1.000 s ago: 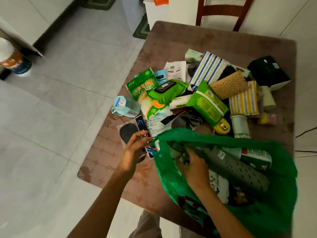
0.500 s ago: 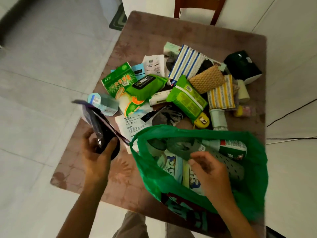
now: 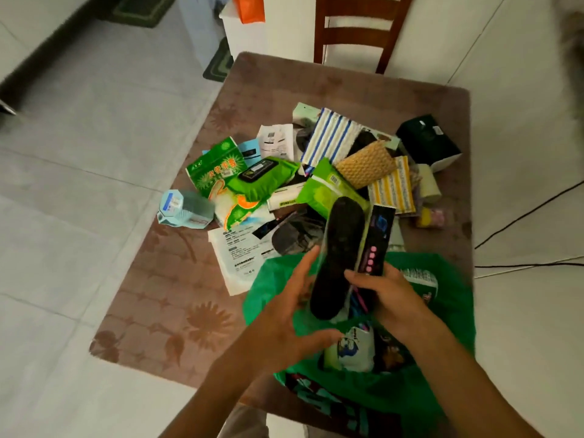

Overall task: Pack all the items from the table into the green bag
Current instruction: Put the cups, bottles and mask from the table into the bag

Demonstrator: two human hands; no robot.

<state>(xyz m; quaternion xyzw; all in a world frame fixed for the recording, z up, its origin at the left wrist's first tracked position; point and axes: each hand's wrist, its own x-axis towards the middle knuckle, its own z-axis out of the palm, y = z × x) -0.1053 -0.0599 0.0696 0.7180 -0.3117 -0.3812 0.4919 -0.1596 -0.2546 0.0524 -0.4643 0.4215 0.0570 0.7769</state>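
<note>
The insole pack [image 3: 344, 254], a clear sleeve with a dark insole and a black card strip, which half a second ago was held up by the left hand alone off to the left of the green bag [image 3: 442, 314], now stands over the bag's open mouth with its lower end dipping inside; the right hand [image 3: 385, 289], which was reaching into the bag, has come up to pinch the pack's right edge, while the left hand [image 3: 284, 308] lies spread and loose against its left side, fingers barely touching; this looks like a hand-over, so one more item is about to go in, and what remains is the push down among the packets already packed. Beyond the bag, the desk [image 3: 164, 311] with its brown flower-patterned cover still carries a heap: green wipes packs [image 3: 262, 180], a striped cloth [image 3: 331, 137], a dark box [image 3: 426, 140], papers; much of the task is left. Past the desk's far edge stands a wooden chair [image 3: 357, 30]; pale floor tiles [image 3: 79, 184] lie left of the desk, and a black cable runs along the floor to its right.
</note>
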